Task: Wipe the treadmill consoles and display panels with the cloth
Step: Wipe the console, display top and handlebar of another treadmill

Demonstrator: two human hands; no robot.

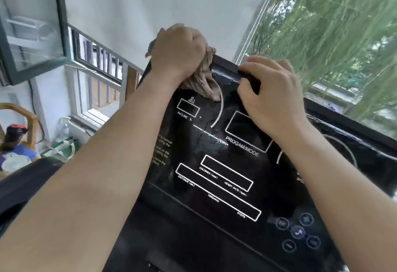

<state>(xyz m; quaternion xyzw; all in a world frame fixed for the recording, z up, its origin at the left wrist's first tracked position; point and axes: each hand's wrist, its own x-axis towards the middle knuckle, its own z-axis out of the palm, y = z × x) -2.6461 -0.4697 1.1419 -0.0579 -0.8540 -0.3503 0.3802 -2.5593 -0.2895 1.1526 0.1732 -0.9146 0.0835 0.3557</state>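
A black treadmill console (214, 185) fills the lower middle, with white outlined display boxes and labels such as INCLINE, PROGRAM/MODE, CALORIES and DISTANCE. My left hand (178, 50) is shut on a crumpled brown cloth (204, 82) and presses it over the panel's top left edge; part of the cloth hangs down onto the glossy face. My right hand (272, 97) grips the panel's top edge (227, 64) just to the right of the cloth, fingers curled over the rim. Round blue buttons (298, 232) sit at the console's lower right.
A big window (333, 35) with green trees stands behind the console on the right. An open glass window sash (32, 35) juts in at upper left. A wicker chair (23, 125) with clothes and a green bag (62, 148) stand on the floor at left.
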